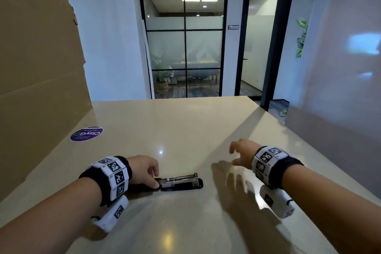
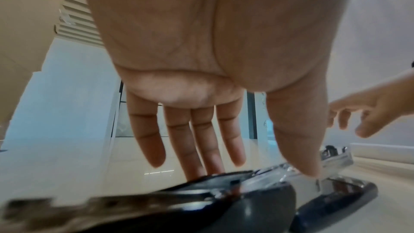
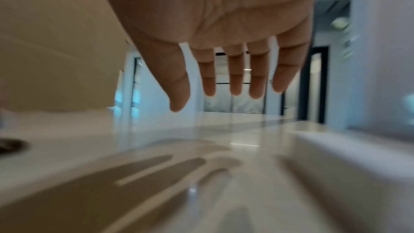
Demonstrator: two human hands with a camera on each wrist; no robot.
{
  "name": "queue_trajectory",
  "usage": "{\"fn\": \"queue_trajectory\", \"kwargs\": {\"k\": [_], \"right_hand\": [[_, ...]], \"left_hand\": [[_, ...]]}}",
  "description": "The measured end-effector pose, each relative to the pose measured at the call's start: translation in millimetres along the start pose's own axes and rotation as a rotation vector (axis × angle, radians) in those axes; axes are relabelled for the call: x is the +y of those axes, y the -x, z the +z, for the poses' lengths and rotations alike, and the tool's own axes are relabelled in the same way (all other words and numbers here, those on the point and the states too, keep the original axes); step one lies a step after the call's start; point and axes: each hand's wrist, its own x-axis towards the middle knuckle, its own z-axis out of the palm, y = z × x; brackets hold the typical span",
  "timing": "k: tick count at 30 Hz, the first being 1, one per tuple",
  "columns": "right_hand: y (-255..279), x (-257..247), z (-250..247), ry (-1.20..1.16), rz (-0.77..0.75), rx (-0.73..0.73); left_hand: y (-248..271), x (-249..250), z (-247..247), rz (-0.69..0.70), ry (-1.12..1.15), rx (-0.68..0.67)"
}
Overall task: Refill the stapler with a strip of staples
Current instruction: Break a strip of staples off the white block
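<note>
Open tabletop [image 1: 185, 126] all round the stapler [image 1: 181, 181]; cardboard sheet [image 1: 37, 68] along the left edge, sticker [image 1: 86, 133] flat beside it.

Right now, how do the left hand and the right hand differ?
The left hand rests on the opened stapler, thumb and fingers touching it; the right hand hovers above the table, touching nothing, fingers spread. Both wear marker wristbands.

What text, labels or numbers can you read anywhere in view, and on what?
"ClayGO": purple round sticker on the table, upside down to the head camera; its smaller lines are too small to read.
Wristband marker tags: tiny codes, unreadable.
Wall plate by the door: too small.
Stapler: no readable marking.
</note>
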Motion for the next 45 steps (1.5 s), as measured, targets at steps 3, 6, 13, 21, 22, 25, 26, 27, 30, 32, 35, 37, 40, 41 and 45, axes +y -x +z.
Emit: {"fn": "queue_trajectory", "kwargs": {"k": [3,6,13,21,22,25,26,27,30,32,35,37,40,41,45], "right_hand": [[10,42,-7,0.087,0.240,0.009],[15,68,0,0.103,0.375,-0.052],[24,80,13,0.095,0.383,-0.129],[25,73,11,-0.016,0.310,-0.112],[24,66,10,-0.044,0.281,-0.100],[12,35,9,-0.148,0.164,-0.057],[8,23,8,-0.182,0.132,-0.047],[5,9,4,-0.205,0.093,-0.042],[-2,-29,-9,-0.298,-0.015,-0.019],[-7,-50,-17,-0.381,-0.070,0.004],[-14,-74,-22,-0.462,-0.141,0.014],[-15,-84,-21,-0.496,-0.163,0.028],[-21,-97,-16,-0.515,-0.181,0.052],[-23,-101,-14,-0.522,-0.187,0.059],[-29,-106,-9,-0.575,-0.219,0.027]], "left_hand": [[-8,12,-2,0.058,0.026,0.008],[-13,26,-3,0.109,0.046,0.011],[-25,56,-2,0.181,0.002,0.027],[-35,71,0,0.215,-0.002,0.019],[-36,71,-1,0.211,0.000,0.024],[-35,71,-2,0.201,0.014,0.050],[-34,71,-4,0.197,0.021,0.061],[-32,71,-6,0.191,0.032,0.075],[-29,72,-12,0.182,0.069,0.111],[-28,72,-14,0.170,0.104,0.130],[-27,69,-15,0.142,0.172,0.157],[-28,71,-15,0.136,0.231,0.191],[-27,73,-14,0.180,0.363,0.231],[-26,73,-14,0.185,0.396,0.229],[-29,63,-12,0.134,0.385,0.222]]}}
